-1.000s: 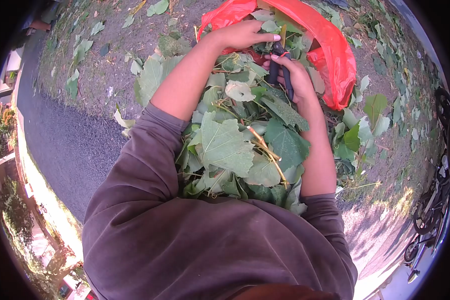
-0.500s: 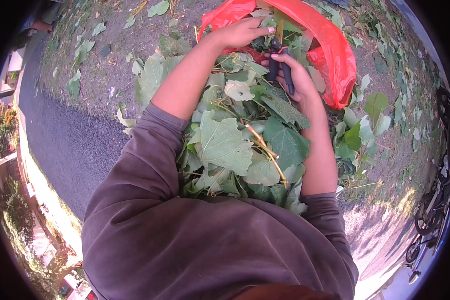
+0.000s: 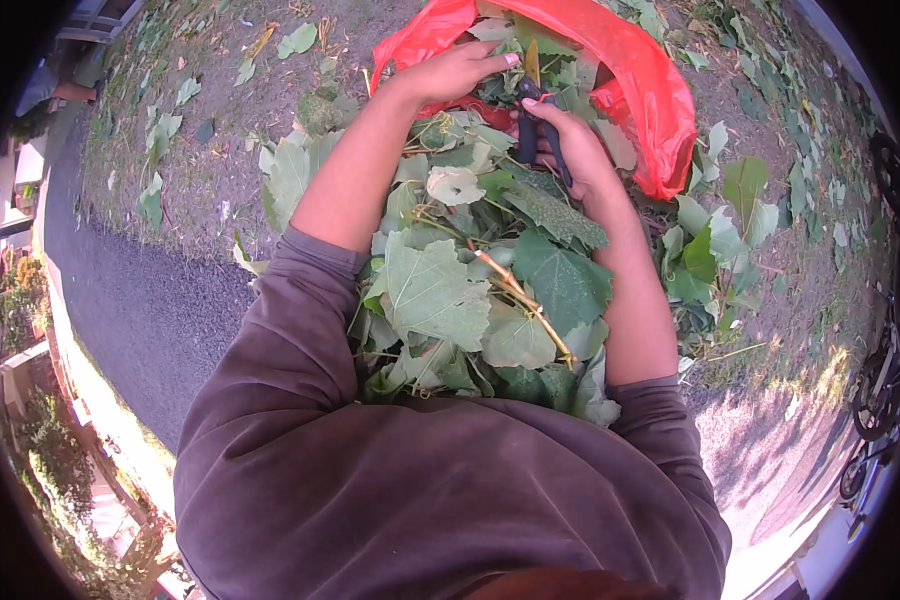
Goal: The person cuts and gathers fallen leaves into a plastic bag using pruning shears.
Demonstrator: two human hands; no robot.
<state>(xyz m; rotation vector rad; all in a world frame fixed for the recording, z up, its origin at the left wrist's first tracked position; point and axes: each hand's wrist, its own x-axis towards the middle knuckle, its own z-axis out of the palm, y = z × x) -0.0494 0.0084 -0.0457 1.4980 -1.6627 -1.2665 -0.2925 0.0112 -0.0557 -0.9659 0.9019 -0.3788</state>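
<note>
In my right hand is a pair of pruning shears with black handles, the blades pointing up into the mouth of the red plastic bag. The handles are spread apart. My left hand reaches over the bag's near left rim, thumb and fingers stretched out, resting on leaves in the opening; some fingertips are hidden. Between my forearms lies a heap of large green leaves, some pale side up. A cut brown stem lies on top of the heap.
Loose leaves are scattered over the dirt, with a leafy clump to the right of my arm. Dark asphalt runs along the left. Bicycles stand at the far right edge. Another person's leg shows at upper left.
The view has shifted slightly, so bag, hands and leaves sit a little further left. Both hands keep about the same pose, and the shears stay in my right hand.
</note>
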